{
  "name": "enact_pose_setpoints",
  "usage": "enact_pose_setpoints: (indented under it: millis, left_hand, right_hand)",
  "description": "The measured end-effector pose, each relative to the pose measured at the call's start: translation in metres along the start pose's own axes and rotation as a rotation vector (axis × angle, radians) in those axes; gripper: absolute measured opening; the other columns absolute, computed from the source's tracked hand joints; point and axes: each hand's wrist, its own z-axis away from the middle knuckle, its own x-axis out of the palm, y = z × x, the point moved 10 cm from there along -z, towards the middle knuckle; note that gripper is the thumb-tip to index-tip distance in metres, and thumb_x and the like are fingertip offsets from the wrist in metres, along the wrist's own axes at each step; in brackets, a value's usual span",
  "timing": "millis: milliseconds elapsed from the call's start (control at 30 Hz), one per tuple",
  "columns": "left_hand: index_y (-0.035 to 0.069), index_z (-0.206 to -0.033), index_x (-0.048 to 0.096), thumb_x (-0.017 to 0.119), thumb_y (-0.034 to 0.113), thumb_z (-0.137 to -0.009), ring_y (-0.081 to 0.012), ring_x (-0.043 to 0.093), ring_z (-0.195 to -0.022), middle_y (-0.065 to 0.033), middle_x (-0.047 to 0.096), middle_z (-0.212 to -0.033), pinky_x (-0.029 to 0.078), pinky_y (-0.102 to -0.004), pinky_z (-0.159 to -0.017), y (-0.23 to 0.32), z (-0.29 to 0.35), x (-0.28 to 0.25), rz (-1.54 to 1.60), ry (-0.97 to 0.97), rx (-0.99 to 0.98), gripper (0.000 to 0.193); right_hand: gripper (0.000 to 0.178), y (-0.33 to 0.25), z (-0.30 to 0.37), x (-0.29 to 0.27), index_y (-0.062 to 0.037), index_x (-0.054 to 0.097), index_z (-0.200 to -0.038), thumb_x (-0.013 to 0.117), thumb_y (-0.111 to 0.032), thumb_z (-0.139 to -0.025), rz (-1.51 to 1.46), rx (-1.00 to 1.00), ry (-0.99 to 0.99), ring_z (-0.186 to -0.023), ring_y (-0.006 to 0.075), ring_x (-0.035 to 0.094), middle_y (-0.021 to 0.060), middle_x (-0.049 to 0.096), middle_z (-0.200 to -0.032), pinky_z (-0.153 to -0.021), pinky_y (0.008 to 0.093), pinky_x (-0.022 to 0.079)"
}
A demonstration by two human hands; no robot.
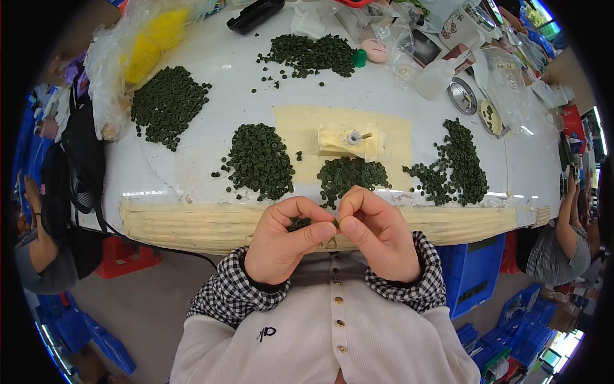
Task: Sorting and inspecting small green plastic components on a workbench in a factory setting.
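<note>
At left, a clear bag holds yellow netting; at centre, my left hand curls about loose pieces, its thumb and forefinger meeting those of my right hand, both clamped on one green piece near the table's padded edge. At right, a round dish contains small dark bits.

we see a brightly lit table with small glare streaks, glowing light strips near the rim, bent edges and black corners.
</note>
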Motion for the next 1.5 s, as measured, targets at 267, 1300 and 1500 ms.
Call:
enact_pose_setpoints:
  millis: [267,1300,1500]
  left_hand:
    - [0.002,-0.087,0.059,0.064,-0.001,-0.082,-0.0051,0.047,-0.061,-0.0019,0.058,-0.079,0.036,-0.0191,-0.053,-0.003,-0.001,0.001,0.088,-0.030,-0.031,0.007]
    - [-0.001,-0.091,0.065,0.065,0.000,-0.080,-0.0032,0.049,-0.069,0.0011,0.061,-0.077,0.041,-0.0189,-0.065,0.017,0.003,-0.005,-0.313,0.128,0.137,0.011]
    - [-0.002,-0.092,0.065,0.063,-0.001,-0.081,-0.0024,0.047,-0.067,0.0020,0.059,-0.075,0.039,-0.0176,-0.061,0.025,0.005,-0.004,-0.414,0.135,0.225,0.011]
  right_hand:
    - [0.009,-0.006,-0.001,0.004,-0.0009,0.050,-0.093,0.052,-0.010,-0.091,0.003,-0.032,-0.023,-0.079,0.0067,0.043,0.0013,0.045,-0.087,-0.071,0.0203,0.038]
    - [0.009,-0.013,0.002,-0.011,0.0007,0.055,-0.089,0.060,-0.006,-0.085,0.175,-0.145,0.191,-0.068,0.0089,0.049,0.0029,0.054,-0.077,-0.063,0.0220,0.041]
    - [0.007,-0.027,0.002,-0.010,0.0018,0.058,-0.087,0.062,-0.002,-0.082,0.387,-0.223,0.213,-0.063,0.0104,0.050,0.0054,0.056,-0.077,-0.059,0.0221,0.042]
